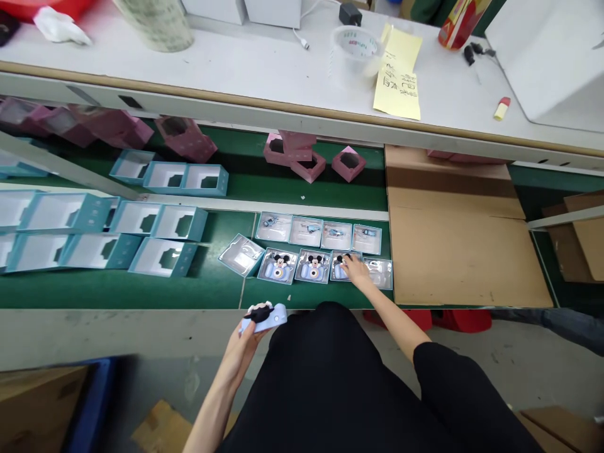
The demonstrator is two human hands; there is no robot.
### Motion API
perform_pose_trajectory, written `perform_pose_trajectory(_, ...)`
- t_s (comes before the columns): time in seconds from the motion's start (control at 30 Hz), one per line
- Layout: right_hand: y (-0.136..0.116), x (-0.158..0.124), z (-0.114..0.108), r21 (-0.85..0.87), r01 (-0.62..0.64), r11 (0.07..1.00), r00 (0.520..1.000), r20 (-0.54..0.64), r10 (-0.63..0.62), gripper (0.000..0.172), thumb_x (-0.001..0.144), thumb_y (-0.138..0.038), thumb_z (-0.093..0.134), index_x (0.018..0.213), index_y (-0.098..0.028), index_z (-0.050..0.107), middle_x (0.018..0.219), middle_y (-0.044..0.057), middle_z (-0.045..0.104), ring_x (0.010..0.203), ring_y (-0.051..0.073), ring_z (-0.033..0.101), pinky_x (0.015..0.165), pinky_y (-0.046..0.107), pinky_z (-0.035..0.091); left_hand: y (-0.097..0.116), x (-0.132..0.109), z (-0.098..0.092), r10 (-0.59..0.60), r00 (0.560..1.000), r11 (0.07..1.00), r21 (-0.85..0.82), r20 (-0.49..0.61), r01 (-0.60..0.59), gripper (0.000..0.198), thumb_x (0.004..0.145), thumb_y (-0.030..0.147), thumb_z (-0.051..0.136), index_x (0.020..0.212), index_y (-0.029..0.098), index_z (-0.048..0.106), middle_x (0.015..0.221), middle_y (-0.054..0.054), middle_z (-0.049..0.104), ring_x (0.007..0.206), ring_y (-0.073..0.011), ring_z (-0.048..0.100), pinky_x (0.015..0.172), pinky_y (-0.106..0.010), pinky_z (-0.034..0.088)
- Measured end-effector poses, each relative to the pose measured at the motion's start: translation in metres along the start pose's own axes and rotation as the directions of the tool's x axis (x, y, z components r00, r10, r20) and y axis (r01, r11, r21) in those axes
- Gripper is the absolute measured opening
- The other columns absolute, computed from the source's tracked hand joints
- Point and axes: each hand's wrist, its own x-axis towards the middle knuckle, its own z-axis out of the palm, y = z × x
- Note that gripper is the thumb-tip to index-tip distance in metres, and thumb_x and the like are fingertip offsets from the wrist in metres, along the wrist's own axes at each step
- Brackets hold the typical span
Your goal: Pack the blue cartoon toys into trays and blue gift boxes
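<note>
Holds light-blue toy camera [277, 316] in left hand [249, 333], fingers wrapped round one end, at green bench's [207, 289] near edge. Touches boxed mouse-eared camera [338, 273] with right hand [355, 270], fingers partly curled; can't tell if gripping.

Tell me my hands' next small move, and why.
Probably have the left hand carry its light-blue plastic toy to the near row's rightmost teal-rimmed square box: no toy shows in its clear plastic tray, while the right hand is at a black-eared blue toy in the adjacent box.
</note>
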Motion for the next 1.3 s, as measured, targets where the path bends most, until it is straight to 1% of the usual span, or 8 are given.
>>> perform_pose_trajectory(0.13, -0.009, 0.020, -0.009, 0.012, -0.044, 0.999, 0.998, 0.034, 0.043, 0.036, 0.100, -0.041, 0.046, 0.126, -0.018, 0.058, 0.119, 0.015, 0.062, 0.102, 0.026, 0.064, 0.084, 0.033, 0.047, -0.002, 0.003, -0.001, 0.004, 0.999, 1.000, -0.010, -0.034, -0.004, 0.058, 0.061, 0.051, 0.085, 0.109, 0.022, 0.071, 0.126, -0.009, 0.068, 0.130, -0.0384, 0.053, 0.113, -0.054, 0.042)
perform_pose_trajectory(0.3, -0.004, 0.006, -0.007, 0.015, -0.042, 0.999, 0.999, 0.001, 0.042, 0.037, 0.100, -0.040, 0.044, 0.127, -0.018, 0.057, 0.125, 0.015, 0.060, 0.101, 0.025, 0.064, 0.083, 0.033, 0.046, -0.009, -0.002, -0.005, -0.035, 0.999, 0.999, 0.041, 0.021, 0.034, 0.051, 0.067, 0.056, 0.080, 0.113, 0.036, 0.069, 0.130, -0.003, 0.066, 0.139, -0.0357, 0.043, 0.118, -0.053, 0.034)
perform_pose_trajectory(0.57, -0.006, 0.001, 0.012, 0.027, -0.100, 0.995, 0.995, -0.014, 0.101, 0.038, 0.100, -0.042, 0.042, 0.120, -0.017, 0.063, 0.123, 0.016, 0.060, 0.101, 0.026, 0.066, 0.081, 0.034, 0.048, -0.005, 0.001, -0.001, -0.057, 0.998, 0.988, 0.146, 0.031, 0.052, 0.066, 0.068, 0.067, 0.071, 0.130, 0.048, 0.056, 0.137, 0.004, 0.061, 0.142, -0.0322, 0.040, 0.122, -0.055, 0.030)
perform_pose_trajectory(0.77, -0.012, -0.006, 0.025, 0.092, -0.123, 0.988, 0.991, -0.030, 0.127, 0.040, 0.101, -0.037, 0.042, 0.133, -0.018, 0.054, 0.135, 0.017, 0.053, 0.106, 0.028, 0.065, 0.086, 0.040, 0.050, -0.003, 0.034, 0.004, -0.001, 1.000, 0.994, 0.107, 0.027, -0.002, 0.062, 0.062, 0.056, 0.083, 0.113, 0.026, 0.064, 0.129, -0.006, 0.066, 0.130, -0.0347, 0.054, 0.115, -0.055, 0.038)
perform_pose_trajectory(0.93, -0.011, -0.033, 0.004, 0.288, -0.099, 0.953, 0.992, -0.043, 0.116, 0.044, 0.099, -0.038, 0.046, 0.139, -0.018, 0.049, 0.138, 0.015, 0.052, 0.105, 0.023, 0.065, 0.090, 0.036, 0.052, -0.008, 0.073, 0.039, -0.007, 0.989, 0.969, 0.246, 0.149, -0.030, 0.070, 0.060, 0.053, 0.084, 0.115, 0.017, 0.059, 0.115, -0.009, 0.069, 0.112, -0.0277, 0.063, 0.103, -0.040, 0.046)
perform_pose_trajectory(1.03, -0.010, -0.073, -0.029, 0.642, 0.127, 0.756, 0.992, -0.092, -0.089, 0.046, 0.095, -0.041, 0.052, 0.137, -0.021, 0.052, 0.135, 0.011, 0.057, 0.114, 0.021, 0.062, 0.100, 0.038, 0.048, -0.004, 0.081, 0.070, -0.056, 0.951, 0.898, 0.432, 0.303, -0.085, 0.071, 0.062, 0.049, 0.083, 0.121, 0.017, 0.058, 0.113, -0.009, 0.068, 0.106, -0.0248, 0.063, 0.096, -0.034, 0.048)
perform_pose_trajectory(1.17, 0.003, -0.133, -0.081, 0.791, 0.317, 0.523, 0.902, -0.080, -0.425, 0.051, 0.090, -0.034, 0.060, 0.140, -0.031, 0.052, 0.143, 0.005, 0.052, 0.129, 0.022, 0.050, 0.110, 0.043, 0.041, -0.003, 0.078, 0.109, -0.162, 0.861, 0.835, 0.532, 0.482, -0.140, 0.072, 0.065, 0.044, 0.084, 0.127, 0.020, 0.057, 0.122, -0.008, 0.065, 0.110, -0.0254, 0.061, 0.096, -0.033, 0.047)
perform_pose_trajectory(1.3, 0.031, -0.163, -0.114, 0.848, 0.283, 0.448, 0.840, 0.007, -0.543, 0.065, 0.089, -0.027, 0.059, 0.150, -0.036, 0.037, 0.152, 0.006, 0.041, 0.110, 0.016, 0.057, 0.096, 0.037, 0.050, -0.032, 0.078, 0.141, -0.383, 0.682, 0.903, 0.409, 0.623, 0.133, 0.064, 0.066, 0.049, 0.081, 0.119, 0.018, 0.064, 0.116, -0.010, 0.069, 0.107, -0.0268, 0.064, 0.094, -0.035, 0.047)
